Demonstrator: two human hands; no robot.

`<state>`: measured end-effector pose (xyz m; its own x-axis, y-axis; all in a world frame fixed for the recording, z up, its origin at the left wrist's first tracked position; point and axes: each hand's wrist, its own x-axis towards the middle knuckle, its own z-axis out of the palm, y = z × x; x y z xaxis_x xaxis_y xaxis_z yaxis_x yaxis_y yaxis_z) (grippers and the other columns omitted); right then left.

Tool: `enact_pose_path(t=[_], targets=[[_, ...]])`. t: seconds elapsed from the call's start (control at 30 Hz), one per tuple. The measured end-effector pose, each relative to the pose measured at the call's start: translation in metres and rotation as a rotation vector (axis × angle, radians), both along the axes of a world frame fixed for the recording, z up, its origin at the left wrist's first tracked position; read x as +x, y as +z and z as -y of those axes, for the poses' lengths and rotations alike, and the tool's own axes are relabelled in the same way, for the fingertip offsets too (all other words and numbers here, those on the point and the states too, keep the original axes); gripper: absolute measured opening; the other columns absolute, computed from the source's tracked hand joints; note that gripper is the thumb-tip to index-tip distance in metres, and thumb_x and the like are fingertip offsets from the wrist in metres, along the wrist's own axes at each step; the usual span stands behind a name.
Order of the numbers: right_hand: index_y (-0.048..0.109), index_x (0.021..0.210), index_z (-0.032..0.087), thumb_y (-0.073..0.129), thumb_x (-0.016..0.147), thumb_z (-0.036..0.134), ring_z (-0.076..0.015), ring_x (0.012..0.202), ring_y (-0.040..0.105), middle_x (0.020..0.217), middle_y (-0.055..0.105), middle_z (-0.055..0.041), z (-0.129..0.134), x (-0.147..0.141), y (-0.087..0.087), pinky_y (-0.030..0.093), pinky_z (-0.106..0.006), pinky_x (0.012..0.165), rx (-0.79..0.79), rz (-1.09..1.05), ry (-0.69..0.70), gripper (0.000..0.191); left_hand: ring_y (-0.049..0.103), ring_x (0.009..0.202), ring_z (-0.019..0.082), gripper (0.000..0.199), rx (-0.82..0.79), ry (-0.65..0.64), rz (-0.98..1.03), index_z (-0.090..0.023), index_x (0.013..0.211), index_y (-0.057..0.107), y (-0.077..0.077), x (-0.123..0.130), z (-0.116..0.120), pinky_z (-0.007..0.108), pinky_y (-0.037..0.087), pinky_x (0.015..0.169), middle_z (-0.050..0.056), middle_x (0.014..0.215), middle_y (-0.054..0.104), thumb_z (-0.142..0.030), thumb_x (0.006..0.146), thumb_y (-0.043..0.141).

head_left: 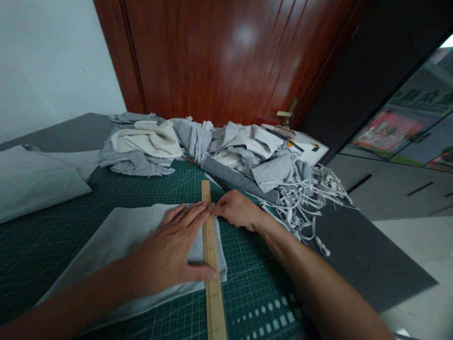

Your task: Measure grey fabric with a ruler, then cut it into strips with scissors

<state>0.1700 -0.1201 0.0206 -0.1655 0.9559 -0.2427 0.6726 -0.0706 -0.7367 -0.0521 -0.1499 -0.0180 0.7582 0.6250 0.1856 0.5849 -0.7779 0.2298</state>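
A folded piece of light grey fabric (123, 236) lies on the green cutting mat (255, 269). Across its right end runs a long wooden ruler (211, 255), with a narrow strip of the fabric showing past it. My left hand (177, 241) rests flat with fingers spread over fabric and ruler, the thumb and fingertips pressing on the wood. My right hand (235, 208) is closed at the ruler's right edge, near the fabric's far corner. Its fingertips seem to pinch the fabric there; the exact grip is partly hidden.
Cream cloth (150, 139) and grey fabric pieces (240, 141) are heaped along the back, before a wooden door (212, 56). Thin fabric strips (300, 203) tangle at the right. A dark grey roll (237, 178) lies behind my right hand. Another grey fabric (42, 179) lies at left.
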Motion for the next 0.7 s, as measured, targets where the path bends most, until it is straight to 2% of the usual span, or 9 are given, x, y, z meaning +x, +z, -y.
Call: enact_pose_path(t=[0.23, 0.4, 0.47, 0.57, 0.7], targets=[[0.065, 0.06, 0.018, 0.078, 0.077, 0.024, -0.0085, 0.047, 0.033, 0.048, 0.04, 0.0098, 0.01, 0.001, 0.006, 0.02, -0.026, 0.045, -0.033, 0.006, 0.091, 0.022, 0.037, 0.162, 0.042, 0.124, -0.024, 0.016, -0.03, -0.013, 0.171, 0.033, 0.002, 0.002, 0.001, 0.059, 0.02, 0.134, 0.023, 0.175, 0.039, -0.097, 0.082, 0.054], [0.064, 0.057, 0.017, 0.076, 0.077, 0.019, -0.0088, 0.049, 0.034, 0.049, 0.04, 0.0095, 0.014, 0.0, 0.004, 0.021, -0.027, 0.047, 0.011, 0.014, 0.104, 0.023, 0.037, 0.162, 0.044, 0.127, -0.045, 0.023, -0.029, -0.012, 0.17, 0.034, 0.007, 0.004, 0.003, 0.062, 0.02, 0.134, 0.025, 0.175, 0.038, -0.098, 0.08, 0.055], [0.068, 0.062, 0.016, 0.075, 0.079, 0.019, -0.0094, 0.051, 0.039, 0.051, 0.045, 0.0086, 0.015, -0.001, 0.002, 0.025, -0.026, 0.049, 0.041, 0.017, 0.075, 0.019, 0.037, 0.162, 0.044, 0.126, -0.045, 0.02, -0.027, -0.012, 0.17, 0.035, 0.007, 0.004, 0.002, 0.062, 0.02, 0.134, 0.024, 0.175, 0.039, -0.098, 0.08, 0.055], [0.075, 0.081, 0.014, 0.075, 0.085, 0.02, -0.0109, 0.058, 0.049, 0.062, 0.058, 0.0059, 0.013, -0.002, 0.0, 0.033, -0.024, 0.053, 0.1, 0.018, 0.01, 0.007, 0.039, 0.16, 0.044, 0.123, -0.023, 0.004, 0.004, -0.018, 0.171, 0.033, 0.004, 0.002, 0.001, 0.062, 0.021, 0.133, 0.021, 0.174, 0.043, -0.096, 0.08, 0.058], [0.078, 0.099, 0.012, 0.077, 0.09, 0.023, -0.0121, 0.059, 0.05, 0.065, 0.059, 0.0052, 0.009, 0.001, 0.0, 0.038, -0.025, 0.059, 0.174, 0.045, -0.051, 0.014, 0.039, 0.161, 0.044, 0.121, -0.014, -0.002, 0.013, -0.019, 0.172, 0.033, 0.003, 0.001, 0.0, 0.063, 0.022, 0.133, 0.021, 0.175, 0.041, -0.095, 0.081, 0.058]])
